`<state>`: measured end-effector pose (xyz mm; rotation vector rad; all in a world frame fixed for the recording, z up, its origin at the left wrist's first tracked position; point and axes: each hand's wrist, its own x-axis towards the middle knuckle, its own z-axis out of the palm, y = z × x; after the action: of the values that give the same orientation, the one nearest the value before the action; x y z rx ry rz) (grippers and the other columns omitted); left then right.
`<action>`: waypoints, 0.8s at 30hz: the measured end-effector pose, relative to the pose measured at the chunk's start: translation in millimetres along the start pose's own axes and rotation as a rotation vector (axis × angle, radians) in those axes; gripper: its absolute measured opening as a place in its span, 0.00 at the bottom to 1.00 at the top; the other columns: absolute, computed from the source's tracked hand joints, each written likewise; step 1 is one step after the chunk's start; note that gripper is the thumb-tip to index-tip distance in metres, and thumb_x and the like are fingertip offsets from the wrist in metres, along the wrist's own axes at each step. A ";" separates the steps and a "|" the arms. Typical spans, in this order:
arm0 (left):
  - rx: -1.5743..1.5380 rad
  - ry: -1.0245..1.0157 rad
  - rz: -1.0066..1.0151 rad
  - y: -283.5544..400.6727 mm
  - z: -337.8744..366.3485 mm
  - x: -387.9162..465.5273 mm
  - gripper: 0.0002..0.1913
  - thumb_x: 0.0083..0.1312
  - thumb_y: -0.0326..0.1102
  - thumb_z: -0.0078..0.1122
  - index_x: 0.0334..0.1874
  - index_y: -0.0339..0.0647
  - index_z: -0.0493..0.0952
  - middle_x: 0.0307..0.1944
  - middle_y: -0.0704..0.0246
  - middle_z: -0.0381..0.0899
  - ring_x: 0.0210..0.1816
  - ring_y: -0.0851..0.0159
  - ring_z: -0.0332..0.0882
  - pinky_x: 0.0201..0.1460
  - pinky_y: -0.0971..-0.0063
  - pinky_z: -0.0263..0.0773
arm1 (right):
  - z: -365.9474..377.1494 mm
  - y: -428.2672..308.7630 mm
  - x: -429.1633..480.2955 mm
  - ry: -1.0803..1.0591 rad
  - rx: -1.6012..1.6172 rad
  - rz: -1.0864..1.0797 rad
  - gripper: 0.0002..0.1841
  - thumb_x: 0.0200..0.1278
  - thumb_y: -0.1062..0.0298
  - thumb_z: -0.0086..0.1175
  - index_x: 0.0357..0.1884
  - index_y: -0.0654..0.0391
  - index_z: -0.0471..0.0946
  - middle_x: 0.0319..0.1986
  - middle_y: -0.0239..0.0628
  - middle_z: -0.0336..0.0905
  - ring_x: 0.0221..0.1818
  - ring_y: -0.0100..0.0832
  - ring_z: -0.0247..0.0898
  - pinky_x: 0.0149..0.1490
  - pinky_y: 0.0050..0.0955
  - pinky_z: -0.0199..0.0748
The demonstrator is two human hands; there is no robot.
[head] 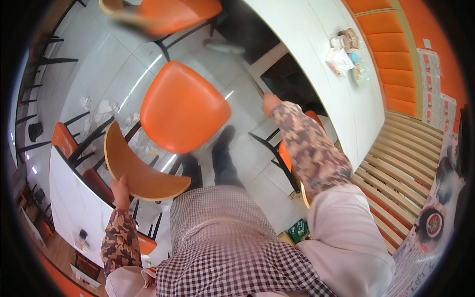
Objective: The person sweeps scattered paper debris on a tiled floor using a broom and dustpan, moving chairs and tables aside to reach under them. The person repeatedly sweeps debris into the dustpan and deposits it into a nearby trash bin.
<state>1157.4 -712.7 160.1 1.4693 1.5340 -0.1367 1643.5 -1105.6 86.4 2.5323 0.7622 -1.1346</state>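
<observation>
My left hand [121, 193] grips the curved wooden backrest [143, 172] of a chair, low on the left. The chair's orange padded seat [183, 107] faces up in front of me, over my feet. My right hand [271, 104] is stretched forward beside the white table, closed around a thin dark handle [256, 86]. This handle slopes away toward a pale, blurred flat piece [224, 47] on the floor. Whether the two are one tool, such as a broom or mop, is hard to tell.
Crumpled white paper scraps [105, 111] litter the tiled floor left of the chair. Another orange chair [178, 16] stands ahead. A long white table [356, 107] with small containers runs along the right, by a slatted wooden bench [400, 167]. Another white table [79, 208] stands left.
</observation>
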 end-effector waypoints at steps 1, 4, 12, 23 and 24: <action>0.011 0.015 0.030 0.0 -1.8 -0.5 0.13 0.64 0.33 0.55 0.40 0.27 0.79 0.29 0.68 0.80 0.27 0.70 0.75 0.30 0.73 0.67 | 17.0 -12.9 12.9 -0.043 0.067 0.059 0.12 0.57 0.69 0.51 0.41 0.65 0.75 0.29 0.49 0.81 0.33 0.44 0.81 0.37 0.40 0.79; -0.075 0.070 0.059 -1.5 3.9 -1.0 0.16 0.64 0.35 0.56 0.40 0.23 0.78 0.32 0.63 0.81 0.31 0.67 0.76 0.34 0.71 0.68 | 86.7 -48.7 -16.8 0.023 0.137 0.100 0.12 0.57 0.70 0.49 0.41 0.64 0.74 0.28 0.49 0.80 0.30 0.43 0.80 0.34 0.40 0.78; -0.015 0.049 0.117 -4.6 6.6 8.8 0.14 0.62 0.33 0.58 0.40 0.23 0.78 0.33 0.61 0.82 0.32 0.65 0.78 0.35 0.71 0.70 | 84.4 27.8 -217.0 -0.344 0.728 0.207 0.11 0.59 0.67 0.50 0.37 0.65 0.76 0.30 0.45 0.80 0.26 0.36 0.81 0.35 0.36 0.77; -0.103 -0.087 0.092 -17.2 -2.5 24.0 0.17 0.65 0.34 0.54 0.50 0.26 0.75 0.41 0.60 0.82 0.41 0.62 0.80 0.46 0.71 0.71 | 173.4 54.9 -118.1 -0.260 -0.094 -0.217 0.15 0.55 0.59 0.58 0.32 0.63 0.82 0.25 0.47 0.80 0.29 0.41 0.77 0.33 0.40 0.74; -0.130 -0.094 0.086 -18.9 -3.2 24.6 0.18 0.65 0.34 0.55 0.52 0.26 0.74 0.42 0.60 0.82 0.41 0.61 0.80 0.46 0.72 0.71 | 194.1 33.5 -118.6 -0.273 -0.133 -0.310 0.16 0.54 0.58 0.60 0.32 0.64 0.83 0.26 0.48 0.81 0.31 0.42 0.78 0.35 0.40 0.75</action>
<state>1145.2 -698.2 135.3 1.4036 1.3764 -0.0535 1477.3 -1259.8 48.2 2.1411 1.1375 -1.4346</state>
